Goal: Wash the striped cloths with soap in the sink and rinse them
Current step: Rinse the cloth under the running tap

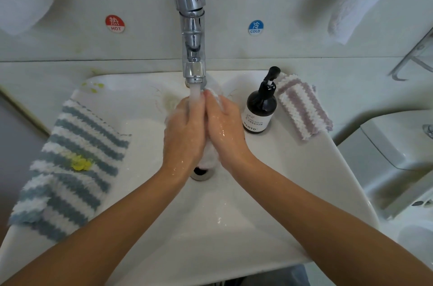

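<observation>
Blue-striped cloth point(70, 166) on sink point(234, 227) rim at left, yellow stain, fluffy and limp. Left hand point(185, 135) and right hand point(225, 131) squeeze a pale wet cloth point(210, 156) under tap point(193, 39) stream; soggy, slippery, grip bunched. Mostly hidden, stripes unreadable. Purple-striped cloth point(302, 107) right, beside soap bottle point(260, 110).

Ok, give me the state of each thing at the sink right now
Faucet: running.
White cloth: wet, pressed between both hands.
Left hand: gripping cloth.
Right hand: gripping cloth.
Blue striped cloth: flat on rim, yellow stain.
Purple striped cloth: folded.
Soap bottle: upright.
</observation>
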Demonstrator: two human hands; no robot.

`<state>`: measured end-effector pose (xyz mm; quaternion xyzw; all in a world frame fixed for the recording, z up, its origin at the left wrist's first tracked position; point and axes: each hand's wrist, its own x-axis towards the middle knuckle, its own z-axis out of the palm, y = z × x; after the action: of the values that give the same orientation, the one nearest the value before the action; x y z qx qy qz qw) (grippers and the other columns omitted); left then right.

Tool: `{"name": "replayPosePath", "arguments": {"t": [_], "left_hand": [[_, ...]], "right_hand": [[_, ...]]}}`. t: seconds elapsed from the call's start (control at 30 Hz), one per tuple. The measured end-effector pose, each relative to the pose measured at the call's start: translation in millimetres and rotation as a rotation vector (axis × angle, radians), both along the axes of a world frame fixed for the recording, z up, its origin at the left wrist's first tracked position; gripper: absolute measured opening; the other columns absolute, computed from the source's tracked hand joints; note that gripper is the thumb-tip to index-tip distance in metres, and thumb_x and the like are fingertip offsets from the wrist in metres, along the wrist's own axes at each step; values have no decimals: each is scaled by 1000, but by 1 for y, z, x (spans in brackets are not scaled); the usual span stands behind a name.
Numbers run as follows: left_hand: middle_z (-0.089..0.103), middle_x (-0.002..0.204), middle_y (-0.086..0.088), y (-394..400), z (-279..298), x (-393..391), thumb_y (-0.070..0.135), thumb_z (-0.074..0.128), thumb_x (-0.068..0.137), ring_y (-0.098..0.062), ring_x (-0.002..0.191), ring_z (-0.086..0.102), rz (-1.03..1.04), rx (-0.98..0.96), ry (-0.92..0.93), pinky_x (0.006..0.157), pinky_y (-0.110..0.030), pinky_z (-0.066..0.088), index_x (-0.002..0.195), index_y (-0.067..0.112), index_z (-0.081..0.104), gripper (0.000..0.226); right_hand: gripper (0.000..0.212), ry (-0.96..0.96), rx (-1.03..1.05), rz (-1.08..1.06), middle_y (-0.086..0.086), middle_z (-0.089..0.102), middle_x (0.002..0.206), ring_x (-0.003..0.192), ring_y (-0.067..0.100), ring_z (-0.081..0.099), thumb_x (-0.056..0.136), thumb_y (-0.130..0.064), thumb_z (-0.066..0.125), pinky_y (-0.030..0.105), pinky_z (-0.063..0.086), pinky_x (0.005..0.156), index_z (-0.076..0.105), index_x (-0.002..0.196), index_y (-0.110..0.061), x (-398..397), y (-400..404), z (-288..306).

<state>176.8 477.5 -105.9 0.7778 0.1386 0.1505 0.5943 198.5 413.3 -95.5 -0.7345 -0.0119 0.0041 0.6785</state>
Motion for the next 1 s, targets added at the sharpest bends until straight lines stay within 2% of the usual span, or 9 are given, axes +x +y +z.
{"name": "replayPosePath", "arguments": {"t": [0.1,0.2,0.27,0.37,0.5,0.57,0.7,0.8,1.0], "left_hand": [[70,85,3,-1,-6,-1,68,35,90,-13,85,69,29,-37,-45,78,-48,57,96,27,62,50],[66,77,5,-4,-3,-2,54,40,99,-5,73,65,73,-42,-73,70,-37,56,96,19,59,40],[64,72,7,-3,0,-2,48,43,100,-2,67,64,92,-55,-104,64,-31,54,94,18,59,34],[65,73,3,5,3,1,49,47,98,-7,66,63,130,-54,-118,63,-31,52,86,17,62,37],[50,52,5,15,8,8,39,52,95,-13,53,46,228,-164,-129,57,-34,41,53,21,50,45],[48,50,9,20,8,10,38,51,94,-12,53,46,238,-181,-137,59,-35,42,50,26,50,45],[60,76,8,21,6,11,33,48,99,-12,72,60,229,-215,-116,72,-36,51,81,27,53,20],[62,87,9,16,6,9,26,47,99,-7,81,64,188,-215,-106,75,-30,55,104,31,52,8],[61,71,22,-3,2,-1,29,47,100,3,68,60,109,-153,-177,59,-14,47,90,29,53,12]], "right_hand": [[45,9,6,11,4,56,67,67,15,55,101,-38,45,41,49,69,54,69,-7,3,0,0],[42,-44,-16,2,0,54,62,63,15,54,100,-37,46,37,46,65,50,66,-13,2,-1,2],[37,-70,-20,21,4,61,68,66,21,58,99,-37,46,35,49,65,52,76,-9,0,0,3],[28,-64,-46,70,-14,57,60,56,2,52,100,-39,44,20,45,57,49,80,-21,-3,2,3],[29,-73,-143,155,-7,66,79,71,7,64,99,-47,41,32,53,64,52,106,-22,-8,8,1],[30,-89,-195,190,-5,68,89,83,14,67,99,-47,39,41,57,75,45,122,-29,-12,12,0],[30,-93,-181,201,-1,68,100,92,18,66,97,-43,39,47,56,82,47,124,-32,-15,16,-1],[26,-101,-128,159,-1,69,103,94,13,67,100,-45,42,43,59,81,51,117,-27,-17,13,-4],[24,-3,-30,58,-12,69,82,73,-2,65,97,-47,47,14,52,58,59,102,-26,-11,-1,-1]]}}
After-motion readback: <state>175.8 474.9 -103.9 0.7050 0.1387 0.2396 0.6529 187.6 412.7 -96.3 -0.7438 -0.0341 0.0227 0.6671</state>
